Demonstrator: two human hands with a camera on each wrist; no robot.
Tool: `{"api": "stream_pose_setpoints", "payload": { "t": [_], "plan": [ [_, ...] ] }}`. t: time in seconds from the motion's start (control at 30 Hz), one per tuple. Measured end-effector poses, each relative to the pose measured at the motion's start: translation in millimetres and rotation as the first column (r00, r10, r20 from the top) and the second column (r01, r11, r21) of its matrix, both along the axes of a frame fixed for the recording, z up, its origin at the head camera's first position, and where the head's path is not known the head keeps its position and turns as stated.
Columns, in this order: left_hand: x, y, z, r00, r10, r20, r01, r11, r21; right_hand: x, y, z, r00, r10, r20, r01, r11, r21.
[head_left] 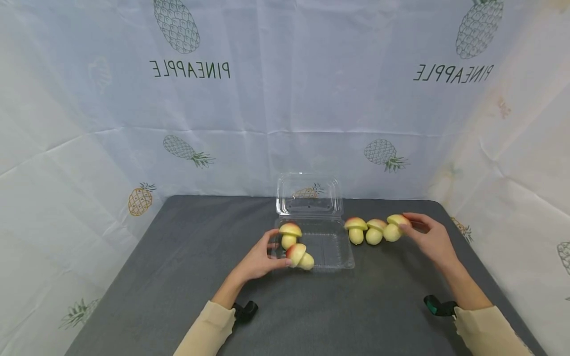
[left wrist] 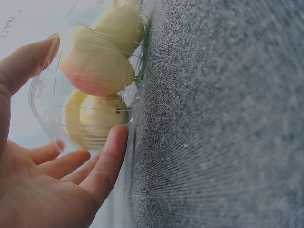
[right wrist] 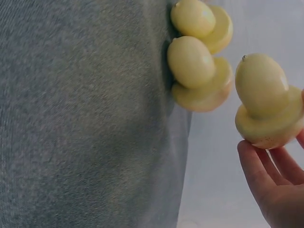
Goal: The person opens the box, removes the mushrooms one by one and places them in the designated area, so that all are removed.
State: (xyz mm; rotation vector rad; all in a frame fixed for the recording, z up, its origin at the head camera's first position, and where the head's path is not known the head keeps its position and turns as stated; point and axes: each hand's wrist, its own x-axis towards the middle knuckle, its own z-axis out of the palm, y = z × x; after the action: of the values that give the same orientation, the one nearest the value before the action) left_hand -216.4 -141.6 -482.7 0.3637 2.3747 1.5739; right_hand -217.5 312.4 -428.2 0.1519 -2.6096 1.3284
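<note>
In the head view, a clear hinged plastic container (head_left: 331, 249) lies open on the table. Two yellow toy mushrooms with reddish caps, one farther back (head_left: 290, 236) and one nearer (head_left: 297, 254), sit in its left side. My left hand (head_left: 258, 258) holds the container's near-left corner, thumb at the front rim and fingers along the side wall. Over on the right, my right hand (head_left: 431, 241) grips another toy mushroom (right wrist: 263, 88) by its cap. The right wrist view shows it raised, stem outward, fingertips under the cap. Two more mushrooms, one left (head_left: 356, 231) and one right (head_left: 375, 232), stand between the container and that hand.
The container's clear lid (head_left: 285, 200) stands up at the back, against a white curtain (head_left: 307, 109) printed with pineapples. Dark grey cloth (head_left: 178, 277) covers the table. A black wrist strap (head_left: 245, 311) shows below the left hand, another (head_left: 440, 306) below the right.
</note>
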Motion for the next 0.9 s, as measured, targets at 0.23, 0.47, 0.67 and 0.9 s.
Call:
{"api": "stream_pose_setpoints", "payload": {
  "t": [0.23, 0.47, 0.67, 0.9],
  "plan": [
    [1.0, -0.6, 0.1, 1.000, -0.001, -0.010, 0.001, 1.000, -0.006, -4.3, 5.9, -8.7, 1.000, -0.012, 0.010, 0.012, 1.000, 0.019],
    [0.9, -0.1, 0.4, 1.000, 0.001, -0.013, -0.001, 1.000, -0.004, -9.7, 11.7, -20.1, 0.999, -0.020, 0.048, 0.018, 0.999, 0.045],
    [0.8, 0.8, 0.4, 1.000, 0.003, -0.012, -0.003, 1.000, -0.002, -12.3, 15.8, -28.5, 0.996, -0.016, 0.084, 0.012, 0.999, 0.053],
    [1.3, -0.2, -0.1, 1.000, -0.003, -0.011, 0.003, 1.000, -0.002, -14.4, 14.8, -33.6, 0.990, -0.016, 0.137, 0.008, 0.998, 0.056]
  ]
}}
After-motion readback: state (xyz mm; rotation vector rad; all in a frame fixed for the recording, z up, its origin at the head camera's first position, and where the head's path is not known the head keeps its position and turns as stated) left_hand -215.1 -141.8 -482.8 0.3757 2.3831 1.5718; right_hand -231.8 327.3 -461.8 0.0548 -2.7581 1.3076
